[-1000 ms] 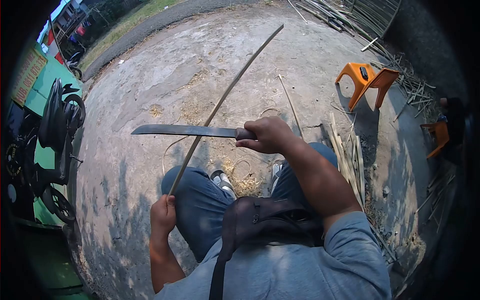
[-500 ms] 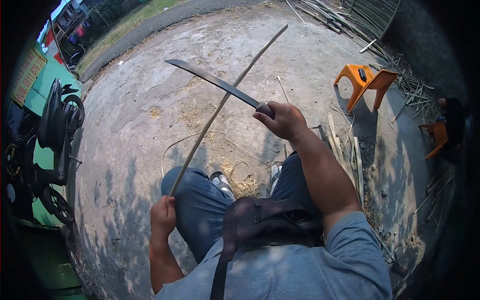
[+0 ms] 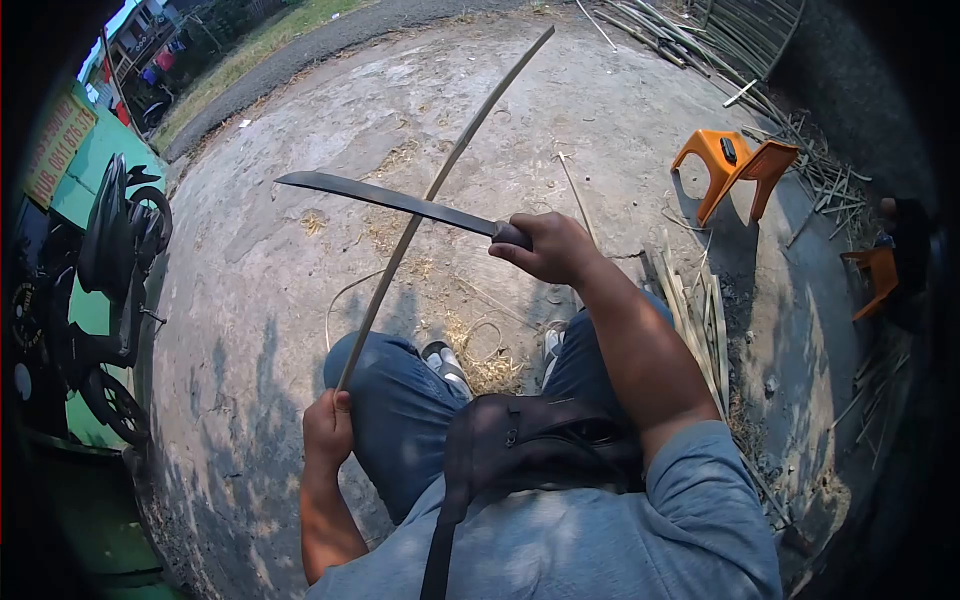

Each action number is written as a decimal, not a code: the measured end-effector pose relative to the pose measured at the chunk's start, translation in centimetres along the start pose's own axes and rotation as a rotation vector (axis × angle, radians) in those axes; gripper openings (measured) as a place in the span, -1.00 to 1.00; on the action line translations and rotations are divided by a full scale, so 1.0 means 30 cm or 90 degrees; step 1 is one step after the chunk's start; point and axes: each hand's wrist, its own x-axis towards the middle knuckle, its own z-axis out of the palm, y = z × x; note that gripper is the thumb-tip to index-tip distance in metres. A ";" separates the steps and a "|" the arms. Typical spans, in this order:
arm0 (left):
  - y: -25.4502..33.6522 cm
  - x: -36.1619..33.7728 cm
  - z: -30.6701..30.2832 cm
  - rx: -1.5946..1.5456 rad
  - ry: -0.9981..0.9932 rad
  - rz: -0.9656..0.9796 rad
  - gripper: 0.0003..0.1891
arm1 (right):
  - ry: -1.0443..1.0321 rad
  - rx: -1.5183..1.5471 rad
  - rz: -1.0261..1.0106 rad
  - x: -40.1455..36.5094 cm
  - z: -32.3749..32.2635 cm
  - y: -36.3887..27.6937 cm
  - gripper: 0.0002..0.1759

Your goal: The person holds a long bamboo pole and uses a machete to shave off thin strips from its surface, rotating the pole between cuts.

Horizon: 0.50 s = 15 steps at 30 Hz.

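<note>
Both hands are clenched, each on a separate item; 12 o'clock is the top of the head view, away from the person. Right hand (image 3: 550,247): closed around the dark handle (image 3: 512,236) of the machete (image 3: 385,199), thumb along the near side. The blade extends from the handle toward a heading between 9 and 10 o'clock, tip outermost. Left hand (image 3: 328,425): closed on the near end of the long strip (image 3: 386,280), at the outer side of the left knee (image 3: 372,365).

Strip position: directed from the left hand toward 1 o'clock, far end unsupported and slightly bent. The blade crosses over the strip at mid-length — contact between the two cannot be determined from this angle.

Surrounding items, clock positions taken from the centre of the view:

- 1 o'clock: a thin stick (image 3: 575,192) on the concrete ground (image 3: 265,190); farther out, a stack of poles (image 3: 655,38).
- 2 o'clock: an orange chair (image 3: 768,162) bearing a small black object (image 3: 728,151).
- 3 o'clock: a bundle of pale strips (image 3: 716,320), beside the right leg; well apart at the edge, a second orange chair (image 3: 878,280).
- 6 o'clock: shavings (image 3: 490,374) between the shoes (image 3: 446,364); a black bag (image 3: 540,440) at the waist.
- 9 o'clock: a motorcycle (image 3: 105,240) — near a green wall (image 3: 85,205).
</note>
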 end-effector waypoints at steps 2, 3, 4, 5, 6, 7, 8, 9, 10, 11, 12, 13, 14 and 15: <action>0.014 0.003 -0.003 0.016 -0.004 0.001 -0.43 | 0.025 -0.002 0.040 -0.006 -0.003 0.026 -0.36; 0.017 0.006 -0.007 0.029 -0.010 0.002 -0.44 | 0.036 -0.001 0.060 -0.010 0.001 0.033 -0.35; 0.021 0.010 -0.010 0.042 -0.015 0.002 -0.45 | 0.013 -0.039 0.073 -0.011 0.006 0.036 -0.33; 0.032 0.014 -0.017 0.039 -0.025 -0.012 -0.45 | 0.012 -0.040 0.066 -0.013 0.010 0.039 -0.35; 0.043 0.017 -0.025 0.036 -0.035 -0.025 -0.44 | 0.010 -0.040 0.061 -0.019 0.012 0.032 -0.38; 0.048 0.018 -0.031 0.034 -0.046 -0.039 -0.44 | 0.009 -0.039 0.056 -0.027 0.014 0.023 -0.40; 0.050 0.015 -0.031 0.028 -0.049 -0.046 -0.44 | -0.009 -0.043 0.037 -0.032 0.019 0.013 -0.40; 0.052 0.016 -0.030 0.023 -0.052 -0.052 -0.44 | -0.025 -0.046 0.018 -0.034 0.027 0.002 -0.39; 0.054 0.019 -0.029 0.017 -0.054 -0.057 -0.44 | -0.039 -0.051 -0.001 -0.035 0.033 -0.013 -0.38; 0.051 0.021 -0.026 0.018 -0.048 -0.051 -0.44 | -0.059 -0.045 -0.032 -0.037 0.054 -0.020 -0.37; 0.043 0.019 -0.020 0.020 -0.042 -0.046 -0.44 | -0.082 -0.054 -0.050 -0.039 0.073 -0.033 -0.34; 0.035 0.017 -0.015 0.021 -0.036 -0.042 -0.44 | -0.107 -0.062 -0.068 -0.042 0.086 -0.053 -0.30; 0.029 0.016 -0.014 0.013 -0.039 -0.039 -0.43 | -0.127 -0.069 -0.074 -0.046 0.092 -0.075 -0.32; 0.021 0.014 -0.015 0.005 -0.041 -0.036 -0.43 | -0.132 -0.077 -0.093 -0.045 0.084 -0.083 -0.32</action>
